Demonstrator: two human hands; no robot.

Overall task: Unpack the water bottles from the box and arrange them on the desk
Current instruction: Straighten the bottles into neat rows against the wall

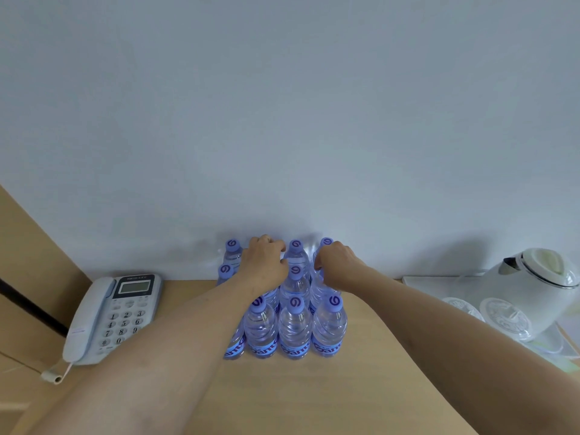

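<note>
water bottles (295, 324) stand clustered — both hands (266, 262) curled around back-row bottles.

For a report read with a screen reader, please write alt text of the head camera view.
Two bare hands reach into a tight block of upright water bottles with purple caps on a wooden desk against a pale wall: the left hand and the right hand curl their fingers around bottles near the back. A grey telephone lies left, a white kettle stands right.
</note>
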